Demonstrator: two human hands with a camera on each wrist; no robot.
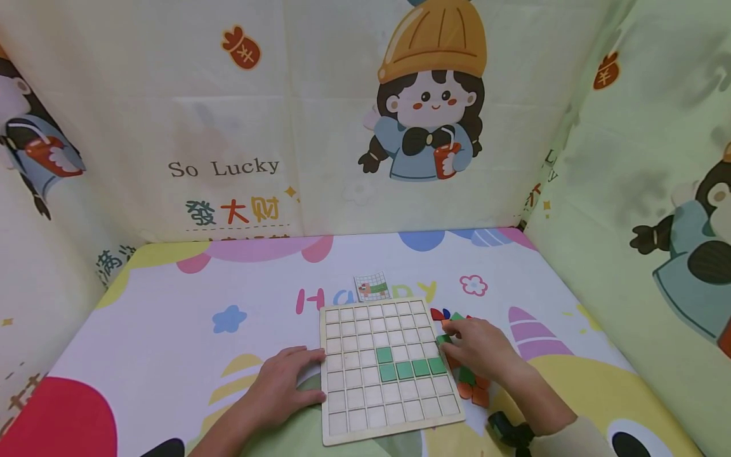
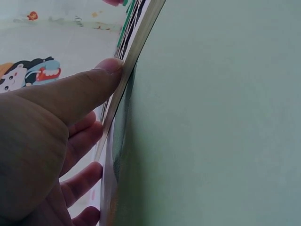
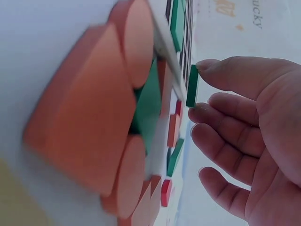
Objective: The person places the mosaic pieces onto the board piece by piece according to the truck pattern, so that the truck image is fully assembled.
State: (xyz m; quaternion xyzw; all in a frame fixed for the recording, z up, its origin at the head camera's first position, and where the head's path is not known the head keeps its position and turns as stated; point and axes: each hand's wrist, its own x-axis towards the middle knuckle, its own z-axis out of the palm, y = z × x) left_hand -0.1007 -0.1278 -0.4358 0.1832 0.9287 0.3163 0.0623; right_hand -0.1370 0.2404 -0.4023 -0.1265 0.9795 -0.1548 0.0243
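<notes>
A wooden grid board (image 1: 355, 400) lies on the printed tablecloth. Several green square tiles sit in its cells: a row (image 1: 404, 370) reaching to the right edge, plus one tile (image 1: 384, 355) above the row's left end. Along the board's left edge rests my left hand (image 1: 282, 384), thumb and fingertips touching the rim with fingers spread. My right hand (image 1: 485, 346) pinches a green tile (image 3: 192, 87) between thumb and fingertip, at the board's right edge. Beneath and beside that hand is a pile of loose pieces, orange ones (image 1: 480, 397) among them, partly hidden by the hand.
Behind the board lies a small card (image 1: 372, 287) with a gridded picture in orange and green. Red and blue pieces (image 1: 438, 314) lie by the board's upper right corner. Printed cloth walls (image 1: 320, 127) enclose the table at the back and sides.
</notes>
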